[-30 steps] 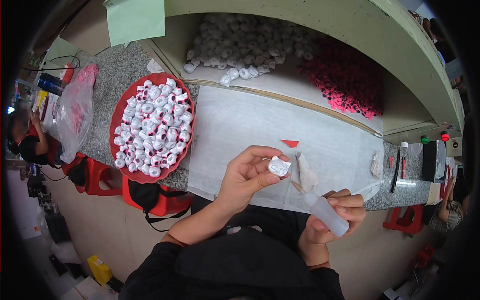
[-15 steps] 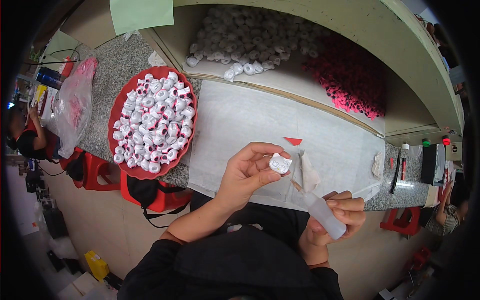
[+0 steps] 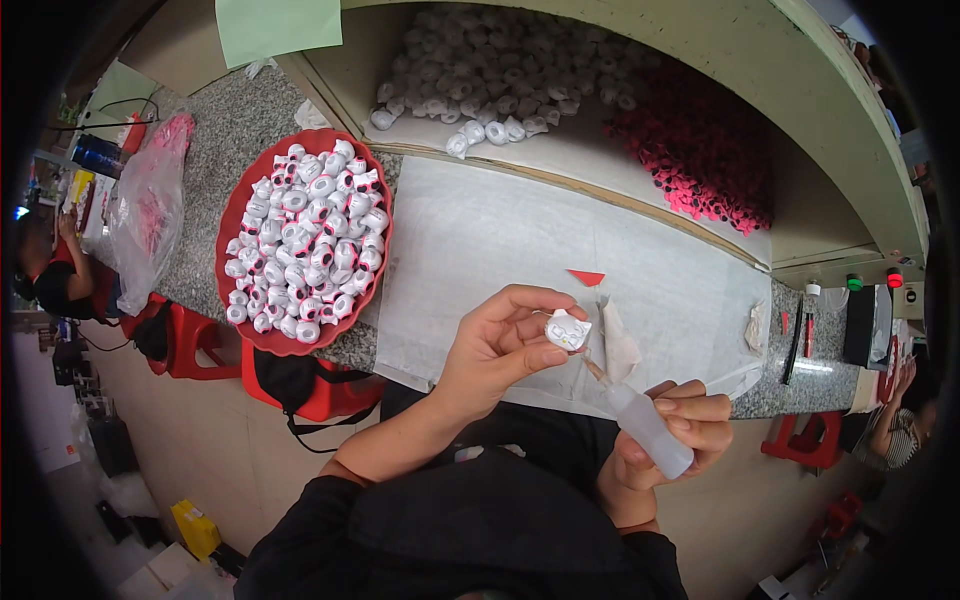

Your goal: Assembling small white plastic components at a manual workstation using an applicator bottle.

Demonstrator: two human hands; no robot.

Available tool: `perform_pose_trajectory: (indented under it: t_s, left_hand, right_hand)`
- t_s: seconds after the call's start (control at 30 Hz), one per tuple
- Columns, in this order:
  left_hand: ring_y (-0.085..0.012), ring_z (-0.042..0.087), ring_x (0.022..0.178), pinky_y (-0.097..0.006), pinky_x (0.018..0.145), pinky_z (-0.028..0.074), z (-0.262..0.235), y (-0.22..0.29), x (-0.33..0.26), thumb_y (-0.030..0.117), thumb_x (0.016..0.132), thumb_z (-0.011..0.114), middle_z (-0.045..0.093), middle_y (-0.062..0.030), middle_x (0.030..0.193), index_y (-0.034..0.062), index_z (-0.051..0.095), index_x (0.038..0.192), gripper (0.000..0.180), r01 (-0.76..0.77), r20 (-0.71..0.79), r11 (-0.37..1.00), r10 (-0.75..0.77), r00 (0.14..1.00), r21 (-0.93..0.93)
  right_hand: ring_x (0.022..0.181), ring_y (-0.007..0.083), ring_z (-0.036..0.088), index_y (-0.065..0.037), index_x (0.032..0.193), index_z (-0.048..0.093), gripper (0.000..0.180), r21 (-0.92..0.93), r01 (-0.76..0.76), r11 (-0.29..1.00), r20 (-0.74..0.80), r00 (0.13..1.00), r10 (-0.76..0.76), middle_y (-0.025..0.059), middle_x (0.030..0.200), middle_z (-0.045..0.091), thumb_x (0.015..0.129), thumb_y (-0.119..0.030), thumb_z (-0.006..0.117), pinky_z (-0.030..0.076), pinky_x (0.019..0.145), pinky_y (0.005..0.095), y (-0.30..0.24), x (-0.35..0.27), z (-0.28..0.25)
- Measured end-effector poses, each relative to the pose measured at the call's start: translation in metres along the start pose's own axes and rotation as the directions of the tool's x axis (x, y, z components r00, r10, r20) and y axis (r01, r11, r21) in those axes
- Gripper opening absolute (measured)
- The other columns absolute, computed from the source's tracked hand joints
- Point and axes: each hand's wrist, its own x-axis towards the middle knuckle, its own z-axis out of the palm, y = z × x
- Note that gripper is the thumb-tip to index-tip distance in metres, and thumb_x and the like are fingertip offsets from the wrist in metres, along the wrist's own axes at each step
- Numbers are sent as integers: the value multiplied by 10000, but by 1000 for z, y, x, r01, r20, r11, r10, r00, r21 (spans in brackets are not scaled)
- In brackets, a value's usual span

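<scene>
Far left, a clear plastic bag (image 3: 150, 235) with pink contents lay on the speckled granite tabletop (image 3: 215, 140). Next to it stood a red scalloped bowl (image 3: 242, 195), heaped with white cat-head pieces (image 3: 320, 240), many edged in pink and black. Below the bowl, a black bag (image 3: 287, 388) rested on a red stool (image 3: 340, 398).

My left grip (image 3: 500, 345) was closed in a pinch, thumb and fingers on a white cat-head figure (image 3: 567, 331), held above a white paper sheet (image 3: 470, 240). On the shelf beyond lay a pile of white pieces (image 3: 500, 75). A red triangular scrap (image 3: 587, 278) and a crumpled tissue (image 3: 621, 345) were on the paper.

My right grip (image 3: 690, 425) was wrapped around a frosted applicator bottle (image 3: 650, 430), tilted, its narrow tip just beside the figure's lower edge; contact could not be determined. Further right, pink-and-black pieces (image 3: 705, 195) were piled on the shelf.
</scene>
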Motion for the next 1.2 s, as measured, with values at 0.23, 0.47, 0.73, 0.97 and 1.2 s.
perform_pose_trajectory:
  t_s: [0.23, 0.47, 0.73, 0.97, 1.2]
  left_hand:
    - [-151, 527, 875, -306, 774, 460, 0, -1, -1, 6, 701, 593, 517, -121, 972, -5, 448, 1023, 353, -3, 4, 1000, 3, 1000, 26]
    - [-155, 511, 884, -288, 761, 441, -2, -1, -1, -21, 685, 602, 511, -108, 970, 1, 467, 1006, 349, -64, 27, 996, 62, 998, 70]
    - [-163, 470, 917, -285, 784, 394, -4, -1, 0, -69, 678, 585, 476, -120, 993, -10, 489, 990, 332, -136, 63, 970, 125, 990, 201]
    - [-186, 464, 931, -295, 804, 372, -6, -2, 1, -85, 678, 572, 473, -131, 997, -17, 506, 976, 313, -198, 83, 934, 182, 980, 299]
    - [-202, 463, 956, -296, 806, 373, -14, 0, 5, -85, 668, 569, 478, -148, 1025, -1, 509, 979, 327, -284, 102, 879, 265, 959, 382]
  right_hand:
    - [591, 142, 458, -98, 824, 400, 466, 7, -16, 1000, -30, 999, 16, 47, 800, 454, 544, -122, 772, 425, 511, 243, 0, -1, 1]
    - [593, 146, 464, -99, 834, 400, 478, -16, -4, 1000, -16, 1000, 4, 47, 804, 457, 536, -118, 774, 434, 524, 244, 0, 0, 2]
    - [552, 103, 381, -54, 794, 392, 413, -107, 75, 991, -69, 994, -83, 64, 747, 408, 655, -303, 691, 335, 456, 193, 6, 1, 10]
    - [547, 111, 395, -53, 799, 413, 396, -64, 76, 995, -39, 996, -78, 64, 744, 412, 632, -259, 706, 356, 463, 192, 6, 0, 6]
    - [589, 135, 444, -47, 801, 405, 345, -37, -92, 995, -30, 995, 91, 90, 787, 430, 624, -146, 684, 418, 493, 228, 12, 9, -10]
